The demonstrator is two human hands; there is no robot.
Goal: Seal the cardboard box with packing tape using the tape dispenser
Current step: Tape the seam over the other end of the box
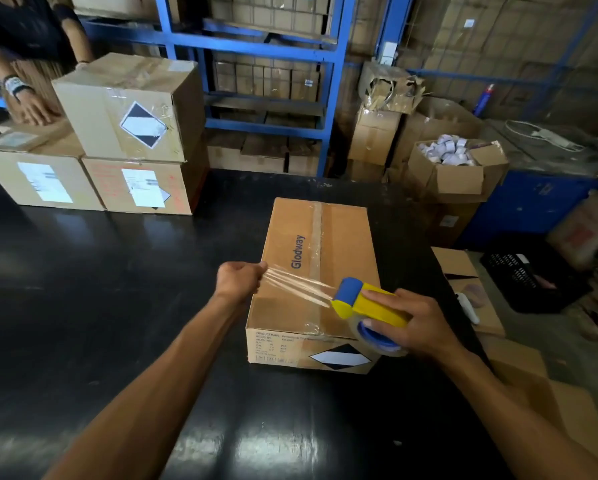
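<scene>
A closed cardboard box (339,244) printed "Glodway" lies on the black table (117,271), with a strip of tape running along its top seam. My right hand (419,327) grips a yellow and blue tape dispenser (363,303) over the box's near right corner. A stretch of clear tape (301,287) runs from the dispenser leftward to my left hand (238,280), which pinches the tape's free end just above the box's left edge.
Three sealed boxes (131,109) are stacked at the table's far left, where another person's hand (31,105) rests on one. Blue shelving (266,50) with cartons stands behind. An open box of rolls (453,168), a black crate (529,271) and flat cardboard (467,282) sit to the right.
</scene>
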